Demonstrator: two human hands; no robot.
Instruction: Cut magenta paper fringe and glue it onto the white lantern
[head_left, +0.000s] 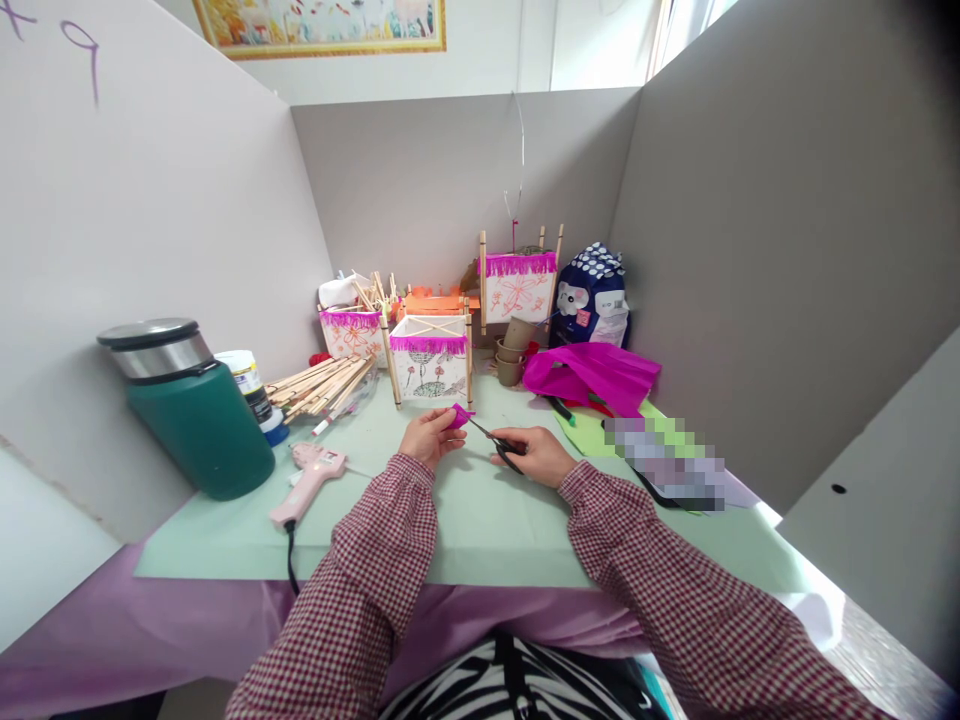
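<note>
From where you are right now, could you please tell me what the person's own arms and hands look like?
The left long, loose fabric sleeve and the right long, loose fabric sleeve match, both in a small dark-red-and-white check and drawn in at the wrist. The left hand and right hand are ungloved.

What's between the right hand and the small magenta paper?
Scissor blades, per the head view: they run from the right hand to the small magenta paper pinched in the left hand.
</note>
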